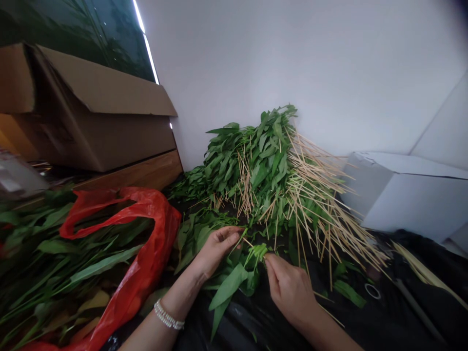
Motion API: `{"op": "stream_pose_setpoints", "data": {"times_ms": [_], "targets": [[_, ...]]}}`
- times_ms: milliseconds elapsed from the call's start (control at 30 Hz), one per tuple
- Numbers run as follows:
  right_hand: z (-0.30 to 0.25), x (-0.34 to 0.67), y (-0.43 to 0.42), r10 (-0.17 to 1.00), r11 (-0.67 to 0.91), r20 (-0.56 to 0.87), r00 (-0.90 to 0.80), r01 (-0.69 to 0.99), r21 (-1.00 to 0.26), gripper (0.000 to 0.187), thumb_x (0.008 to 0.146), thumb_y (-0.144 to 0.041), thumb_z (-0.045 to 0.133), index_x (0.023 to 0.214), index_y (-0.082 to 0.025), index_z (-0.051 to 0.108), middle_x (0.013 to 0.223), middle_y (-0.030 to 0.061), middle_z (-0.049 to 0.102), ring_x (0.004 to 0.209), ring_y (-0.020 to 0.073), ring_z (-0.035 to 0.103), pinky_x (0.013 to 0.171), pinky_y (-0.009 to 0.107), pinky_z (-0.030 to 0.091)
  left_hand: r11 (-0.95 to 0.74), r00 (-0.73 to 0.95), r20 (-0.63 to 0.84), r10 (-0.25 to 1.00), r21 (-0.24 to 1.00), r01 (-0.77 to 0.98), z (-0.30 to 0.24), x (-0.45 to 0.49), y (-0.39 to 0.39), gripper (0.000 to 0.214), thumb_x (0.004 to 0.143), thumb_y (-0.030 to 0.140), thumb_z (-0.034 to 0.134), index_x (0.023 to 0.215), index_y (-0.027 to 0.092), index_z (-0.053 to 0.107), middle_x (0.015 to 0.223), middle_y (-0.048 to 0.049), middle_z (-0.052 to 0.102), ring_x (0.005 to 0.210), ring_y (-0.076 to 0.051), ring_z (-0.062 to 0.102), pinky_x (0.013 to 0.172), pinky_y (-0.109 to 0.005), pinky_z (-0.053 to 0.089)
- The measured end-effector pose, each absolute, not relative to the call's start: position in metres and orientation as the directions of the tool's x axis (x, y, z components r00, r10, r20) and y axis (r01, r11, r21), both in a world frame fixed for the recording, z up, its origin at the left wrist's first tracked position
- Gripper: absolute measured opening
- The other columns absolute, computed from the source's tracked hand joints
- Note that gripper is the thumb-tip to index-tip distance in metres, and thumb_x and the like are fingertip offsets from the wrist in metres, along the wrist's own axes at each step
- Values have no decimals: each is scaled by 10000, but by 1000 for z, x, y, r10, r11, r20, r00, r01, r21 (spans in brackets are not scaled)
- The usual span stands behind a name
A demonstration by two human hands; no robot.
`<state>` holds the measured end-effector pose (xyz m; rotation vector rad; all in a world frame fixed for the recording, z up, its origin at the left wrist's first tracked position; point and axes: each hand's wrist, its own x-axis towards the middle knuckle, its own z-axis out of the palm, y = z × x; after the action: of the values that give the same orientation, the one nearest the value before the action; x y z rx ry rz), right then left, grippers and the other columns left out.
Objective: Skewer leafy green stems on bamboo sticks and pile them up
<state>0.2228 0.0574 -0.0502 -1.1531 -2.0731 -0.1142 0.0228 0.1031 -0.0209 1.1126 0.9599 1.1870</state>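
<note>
My right hand (290, 287) is closed around a thin wooden skewer (248, 241) with folded leafy greens (259, 251) bunched on it just past my fingers. Long green leaves (230, 287) hang from this bunch. My left hand (219, 246), a beaded bracelet on its wrist, pinches a green stem (244, 232) close to the skewer's bare tip. Whether the tip passes through that stem I cannot tell. Behind both hands rises a pile of skewered greens (270, 151), and many pale sticks (329, 209) jut out of it to the right.
A red plastic bag (161, 234) full of loose leafy stems (98, 263) lies open at the left. An open cardboard box (109, 131) stands on a wooden ledge behind it. To the right are a white box (417, 195) and a silvery ring (372, 291) on black plastic sheeting (292, 336).
</note>
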Motion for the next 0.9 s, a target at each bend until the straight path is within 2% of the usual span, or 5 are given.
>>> {"op": "stream_pose_setpoints", "data": {"times_ms": [167, 400, 567, 700, 900], "targets": [[-52, 223, 57, 691, 589, 646, -324, 770, -244, 243, 930, -163, 332, 946, -190, 573, 757, 5, 649, 623, 123, 624, 559, 241, 361, 74, 113, -50, 992, 972, -223, -22, 21, 104, 266, 590, 328, 824, 759, 145, 731, 716, -29, 693, 606, -88, 567, 617, -202, 439], [-55, 224, 57, 681, 593, 646, -345, 778, -209, 248, 903, -121, 339, 968, -179, 571, 748, 17, 652, 628, 130, 627, 562, 234, 385, 90, 146, -64, 987, 980, -180, -27, 19, 106, 292, 598, 358, 815, 765, 133, 735, 727, -52, 702, 598, -103, 556, 589, -211, 421], [-59, 224, 58, 692, 603, 631, -352, 762, -237, 246, 904, -112, 338, 963, -175, 569, 805, 37, 666, 731, 143, 647, 623, 225, 407, 111, 171, -76, 982, 972, -207, -27, 20, 106, 263, 596, 351, 818, 735, 143, 737, 706, -40, 703, 573, -85, 532, 574, -198, 395], [-59, 223, 57, 701, 602, 625, -345, 755, -259, 238, 916, -121, 333, 926, -177, 564, 797, 39, 661, 722, 142, 643, 634, 222, 403, 127, 186, -87, 979, 967, -219, -28, 21, 105, 252, 612, 344, 809, 745, 143, 735, 722, -40, 698, 562, -77, 512, 560, -195, 377], [-57, 219, 56, 708, 602, 607, -361, 757, -253, 257, 927, -123, 305, 971, -170, 554, 747, 28, 637, 695, 143, 630, 629, 234, 389, 110, 289, -58, 955, 980, -166, -36, 29, 102, 220, 636, 325, 797, 704, 130, 723, 580, 10, 610, 538, -66, 477, 562, -187, 362]]}}
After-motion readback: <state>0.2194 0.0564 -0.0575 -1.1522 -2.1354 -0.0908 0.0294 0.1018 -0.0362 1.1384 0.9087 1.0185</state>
